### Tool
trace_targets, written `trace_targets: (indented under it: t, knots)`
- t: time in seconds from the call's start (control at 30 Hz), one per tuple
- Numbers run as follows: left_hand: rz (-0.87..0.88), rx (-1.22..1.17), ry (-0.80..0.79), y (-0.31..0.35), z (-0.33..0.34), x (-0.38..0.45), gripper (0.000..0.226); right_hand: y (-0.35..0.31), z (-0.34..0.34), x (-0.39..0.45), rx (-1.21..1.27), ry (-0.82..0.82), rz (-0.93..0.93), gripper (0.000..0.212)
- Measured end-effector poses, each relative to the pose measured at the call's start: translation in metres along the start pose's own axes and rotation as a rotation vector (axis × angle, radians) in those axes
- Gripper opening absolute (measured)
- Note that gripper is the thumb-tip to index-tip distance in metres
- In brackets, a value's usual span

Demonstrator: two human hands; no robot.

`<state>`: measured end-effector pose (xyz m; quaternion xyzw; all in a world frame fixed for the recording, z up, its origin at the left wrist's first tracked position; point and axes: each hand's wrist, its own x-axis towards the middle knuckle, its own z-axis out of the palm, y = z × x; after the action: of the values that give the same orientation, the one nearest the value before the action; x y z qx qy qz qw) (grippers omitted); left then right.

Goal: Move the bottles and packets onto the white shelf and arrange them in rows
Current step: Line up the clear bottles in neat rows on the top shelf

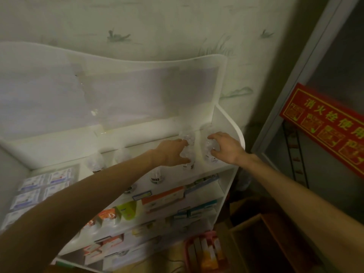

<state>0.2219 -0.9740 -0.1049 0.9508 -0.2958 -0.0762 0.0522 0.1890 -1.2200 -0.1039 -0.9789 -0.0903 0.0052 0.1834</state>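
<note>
On the top board of the white shelf point(228, 123), my left hand point(173, 152) grips a clear bottle point(188, 138) and my right hand point(224, 147) grips a second clear bottle point(208, 148) beside it, near the right side wall. More clear bottles point(95, 162) stand in a row to the left, one point(156, 176) close below my left wrist. Flat blue-and-white packets point(49, 184) lie in rows at the left end of the same board.
Lower shelves hold orange, green and blue boxes point(163, 198). A red basket point(206, 251) with boxes sits on the floor beside a brown carton point(262, 243). A red sign point(325, 125) hangs on the door at right.
</note>
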Motion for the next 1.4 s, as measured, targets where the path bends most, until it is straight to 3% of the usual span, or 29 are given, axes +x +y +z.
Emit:
trace_targets:
  t: [0.33,1.03,1.4]
  knots:
    - [-0.004,-0.05,-0.064,-0.016,-0.002,-0.006,0.073,0.006,0.004,0.006,0.002,-0.007,0.012,0.067]
    - [0.015,-0.001,0.022,-0.022,-0.005,-0.019,0.071,-0.014,0.01,0.007,0.029,-0.026,-0.075,0.069]
    - [-0.072,-0.024,0.064,-0.033,-0.005,-0.019,0.072,-0.022,0.022,0.004,0.113,-0.029,-0.143,0.069]
